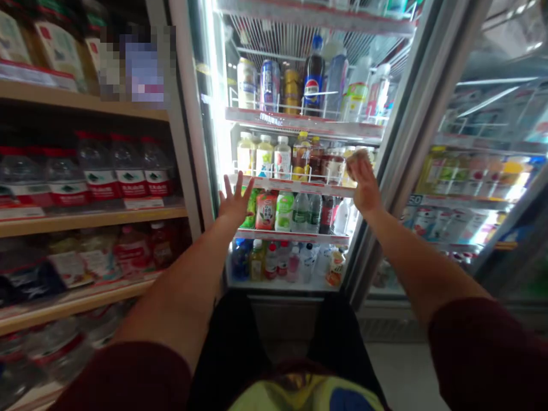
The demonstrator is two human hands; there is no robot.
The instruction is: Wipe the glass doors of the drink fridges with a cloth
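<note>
My left hand point(234, 201) is stretched forward with fingers spread, holding nothing. It is at the left side of the lit drinks fridge point(291, 185), in front of a row of bottles; whether it touches glass I cannot tell. My right hand point(367, 191) is raised at the fridge's right side, close to the door frame point(387, 165). Its fingers are closed on a tan, crumpled cloth point(358, 162), partly hidden by the fingers. Behind the hands stand a green-labelled bottle point(284, 211), a red-labelled bottle point(266, 210) and a cola bottle point(314, 77).
On the left, wooden shelves point(98, 222) carry water bottles with red caps point(96, 171) and other drinks. A second fridge door point(479, 171) with drinks behind it stands to the right. My legs point(233, 337) are close to the fridge's bottom edge.
</note>
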